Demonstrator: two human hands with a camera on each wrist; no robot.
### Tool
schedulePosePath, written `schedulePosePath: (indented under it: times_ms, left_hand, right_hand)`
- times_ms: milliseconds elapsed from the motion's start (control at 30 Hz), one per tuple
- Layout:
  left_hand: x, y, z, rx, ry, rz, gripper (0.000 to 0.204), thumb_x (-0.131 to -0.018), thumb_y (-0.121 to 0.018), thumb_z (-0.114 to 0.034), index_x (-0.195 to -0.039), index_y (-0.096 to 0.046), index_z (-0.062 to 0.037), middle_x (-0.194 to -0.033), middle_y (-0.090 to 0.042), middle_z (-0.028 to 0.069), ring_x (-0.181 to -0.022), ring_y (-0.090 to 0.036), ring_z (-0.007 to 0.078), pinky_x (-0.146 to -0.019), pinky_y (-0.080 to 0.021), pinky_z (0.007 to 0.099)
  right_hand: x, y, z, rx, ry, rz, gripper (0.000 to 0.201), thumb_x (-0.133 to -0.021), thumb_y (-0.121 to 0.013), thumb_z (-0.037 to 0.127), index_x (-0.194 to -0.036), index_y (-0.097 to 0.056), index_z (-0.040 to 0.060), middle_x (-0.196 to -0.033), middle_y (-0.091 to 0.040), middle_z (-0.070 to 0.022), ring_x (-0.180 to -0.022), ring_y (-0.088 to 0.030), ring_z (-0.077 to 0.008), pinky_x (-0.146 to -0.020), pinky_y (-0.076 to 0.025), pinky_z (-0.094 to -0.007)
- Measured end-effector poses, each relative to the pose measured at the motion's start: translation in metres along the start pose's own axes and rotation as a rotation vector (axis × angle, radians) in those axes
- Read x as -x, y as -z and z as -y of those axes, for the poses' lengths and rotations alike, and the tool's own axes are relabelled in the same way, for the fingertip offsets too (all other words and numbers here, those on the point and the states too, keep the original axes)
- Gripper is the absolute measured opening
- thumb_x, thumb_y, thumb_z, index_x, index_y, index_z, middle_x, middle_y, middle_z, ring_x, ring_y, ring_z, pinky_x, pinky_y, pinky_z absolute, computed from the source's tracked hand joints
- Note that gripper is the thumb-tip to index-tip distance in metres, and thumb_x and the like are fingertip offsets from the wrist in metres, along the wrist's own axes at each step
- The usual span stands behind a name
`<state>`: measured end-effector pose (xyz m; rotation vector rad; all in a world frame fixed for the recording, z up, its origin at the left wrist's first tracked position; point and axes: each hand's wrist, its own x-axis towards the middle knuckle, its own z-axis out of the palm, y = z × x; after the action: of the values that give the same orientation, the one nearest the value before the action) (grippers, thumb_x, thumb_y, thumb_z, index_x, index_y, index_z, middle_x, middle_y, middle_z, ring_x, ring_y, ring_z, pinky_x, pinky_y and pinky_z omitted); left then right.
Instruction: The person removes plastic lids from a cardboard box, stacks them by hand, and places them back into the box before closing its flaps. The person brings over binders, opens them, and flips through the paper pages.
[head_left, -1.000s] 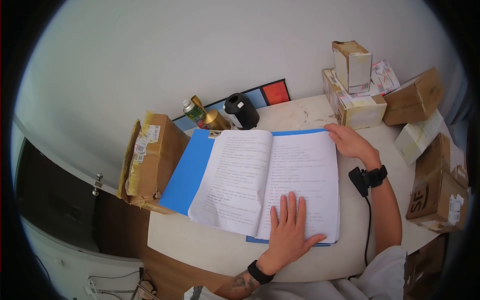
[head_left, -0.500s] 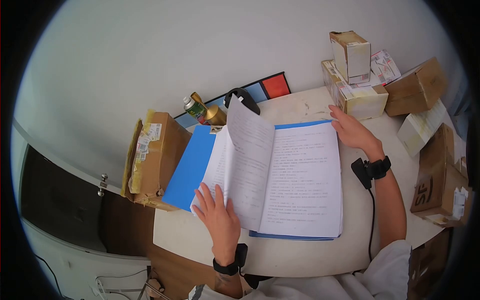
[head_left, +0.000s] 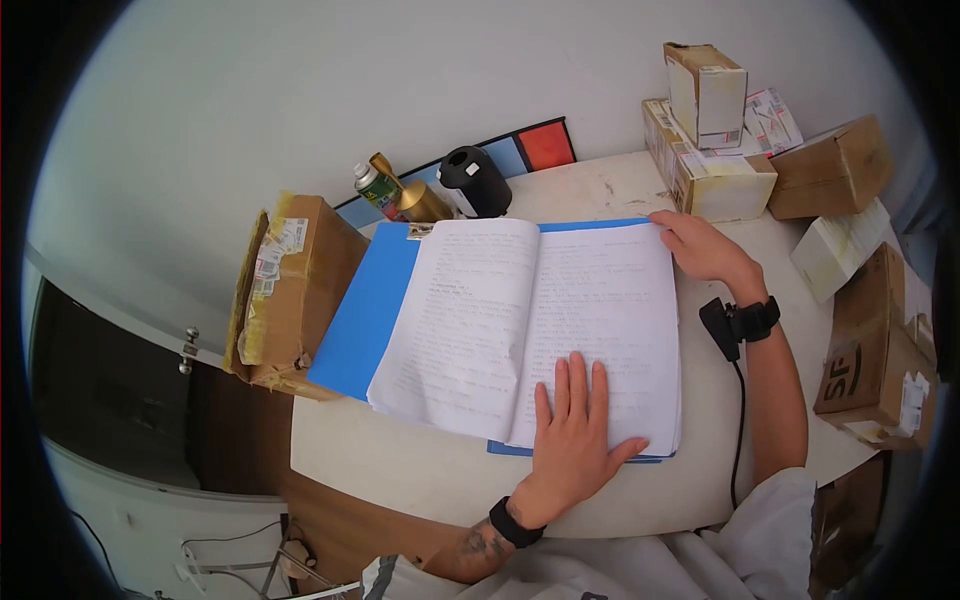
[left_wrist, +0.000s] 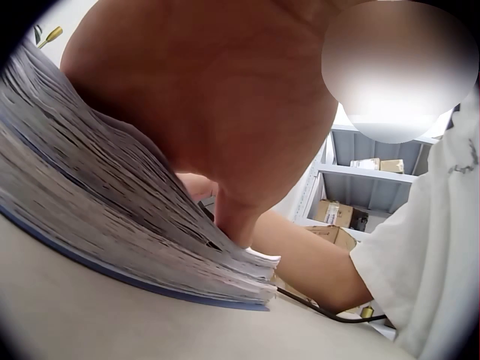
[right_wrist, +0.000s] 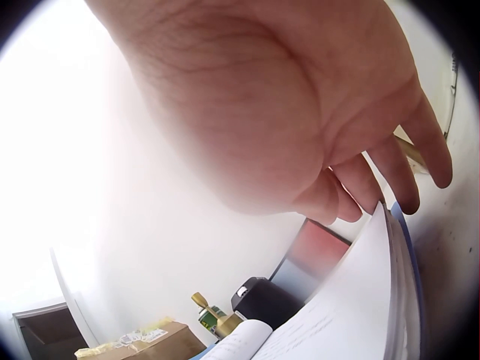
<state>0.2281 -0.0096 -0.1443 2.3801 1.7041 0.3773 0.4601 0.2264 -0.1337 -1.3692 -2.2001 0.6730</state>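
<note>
A thick stack of printed pages (head_left: pixel 540 300) lies spread on an opened blue folder (head_left: pixel 365 315) on the pale table (head_left: pixel 420 480). My left hand (head_left: pixel 578 405) lies flat with straight fingers on the lower part of the right-hand page; in the left wrist view this hand (left_wrist: pixel 210 112) presses on the page stack (left_wrist: pixel 112 217). My right hand (head_left: pixel 690 245) rests at the top right corner of the pages. In the right wrist view its fingers (right_wrist: pixel 405 165) hang loosely curved over the pages' edge (right_wrist: pixel 367 292), holding nothing.
A taped cardboard box (head_left: pixel 285 290) stands at the folder's left. Behind the folder are a spray can (head_left: pixel 370 187), a gold object (head_left: pixel 422 205) and a black cylinder (head_left: pixel 476 182). Several cardboard boxes (head_left: pixel 720 170) crowd the table's right side and back right corner.
My left hand carried one page over to the left half, then came back flat onto the lower right page. The right hand stayed at the top right corner.
</note>
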Motion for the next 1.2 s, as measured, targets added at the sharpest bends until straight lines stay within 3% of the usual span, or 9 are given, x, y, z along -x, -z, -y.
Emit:
schedulePosePath:
  times_ms: [167, 267, 367, 500, 633, 700, 800, 1033, 1200]
  left_hand:
    - [-0.004, 0.006, 0.007, 0.056, 0.028, -0.016, 0.082, -0.095, -0.068, -0.042, -0.156, -0.035, 0.0022, -0.162, -0.025, 0.0339, -0.151, -0.023, 0.0529, -0.116, -0.02, 0.07]
    - [-0.004, 0.03, 0.039, -0.082, 0.205, -0.199, 0.044, -0.098, -0.061, -0.009, -0.141, -0.059, -0.0061, -0.165, -0.029, 0.0227, -0.153, -0.022, 0.0488, -0.119, -0.016, 0.0696]
    - [0.012, 0.062, 0.094, -0.253, 0.507, -0.419, 0.047, -0.098, -0.058, -0.005, -0.145, -0.055, -0.003, -0.167, -0.024, 0.0241, -0.155, -0.015, 0.0468, -0.12, -0.01, 0.0695]
    - [0.021, 0.082, 0.097, -0.304, 0.5, -0.724, 0.06, -0.096, -0.058, -0.003, -0.153, -0.042, -0.0025, -0.165, -0.027, 0.0253, -0.155, -0.018, 0.045, -0.121, -0.014, 0.0661]
    - [0.006, 0.066, 0.034, 0.065, 0.073, -0.303, 0.068, -0.093, -0.072, -0.02, -0.152, -0.044, -0.0026, -0.162, -0.034, 0.0257, -0.153, -0.025, 0.0473, -0.121, -0.021, 0.0616]
    - [-0.002, 0.038, 0.01, 0.027, -0.003, -0.057, 0.101, -0.087, -0.074, -0.055, -0.157, -0.032, 0.0026, -0.164, -0.021, 0.0335, -0.151, -0.017, 0.0556, -0.118, -0.019, 0.0685]
    - [0.0, 0.0, -0.001, 0.01, -0.022, -0.01, 0.107, -0.088, -0.066, -0.065, -0.157, -0.027, 0.0071, -0.161, -0.02, 0.0391, -0.15, -0.018, 0.0582, -0.116, -0.018, 0.0703]
    - [0.0, 0.001, 0.002, -0.005, -0.023, -0.026, 0.091, -0.095, -0.065, -0.052, -0.158, -0.029, 0.0034, -0.163, -0.024, 0.0344, -0.149, -0.024, 0.056, -0.115, -0.022, 0.0702]
    - [0.0, 0.01, 0.039, 0.148, 0.07, -0.128, 0.052, -0.098, -0.064, -0.019, -0.148, -0.053, -0.007, -0.163, -0.033, 0.0236, -0.15, -0.026, 0.051, -0.116, -0.021, 0.0706]
  right_hand:
    - [0.0, 0.001, -0.001, 0.04, 0.029, 0.025, 0.039, -0.106, -0.045, 0.015, -0.139, -0.053, -0.0044, -0.137, -0.06, -0.0256, -0.128, -0.056, -0.0402, -0.11, -0.044, -0.0428]
    - [0.001, 0.005, 0.01, -0.044, -0.063, -0.016, 0.041, -0.107, -0.044, 0.017, -0.142, -0.05, -0.0042, -0.14, -0.058, -0.0262, -0.131, -0.055, -0.0402, -0.11, -0.043, -0.0433]
    - [-0.004, 0.001, -0.001, -0.081, -0.062, -0.102, 0.042, -0.108, -0.044, 0.018, -0.144, -0.046, -0.0049, -0.145, -0.054, -0.0265, -0.135, -0.051, -0.0388, -0.113, -0.041, -0.0407]
    - [-0.007, -0.004, -0.004, -0.071, -0.042, -0.106, 0.041, -0.108, -0.043, 0.017, -0.142, -0.048, -0.0054, -0.142, -0.056, -0.0267, -0.133, -0.053, -0.0391, -0.112, -0.042, -0.0408]
    - [-0.004, -0.002, 0.003, -0.012, -0.088, 0.044, 0.039, -0.107, -0.044, 0.016, -0.138, -0.052, -0.0055, -0.137, -0.059, -0.0257, -0.129, -0.055, -0.0394, -0.11, -0.043, -0.0408]
    - [-0.003, -0.001, 0.004, 0.008, -0.072, 0.041, 0.038, -0.106, -0.044, 0.015, -0.137, -0.053, -0.0055, -0.135, -0.06, -0.0253, -0.128, -0.056, -0.0394, -0.11, -0.043, -0.0408]
    - [-0.003, 0.0, 0.002, 0.017, -0.085, 0.029, 0.038, -0.107, -0.044, 0.015, -0.138, -0.054, -0.0037, -0.136, -0.061, -0.0246, -0.128, -0.056, -0.0396, -0.108, -0.045, -0.0428]
    - [-0.003, 0.001, 0.003, 0.011, -0.095, 0.055, 0.039, -0.105, -0.046, 0.014, -0.138, -0.053, -0.0048, -0.136, -0.06, -0.0246, -0.129, -0.055, -0.0387, -0.111, -0.042, -0.0399]
    - [-0.006, 0.0, -0.005, 0.016, -0.059, 0.052, 0.039, -0.105, -0.046, 0.013, -0.139, -0.052, -0.0049, -0.137, -0.059, -0.0247, -0.129, -0.055, -0.0384, -0.111, -0.042, -0.0404]
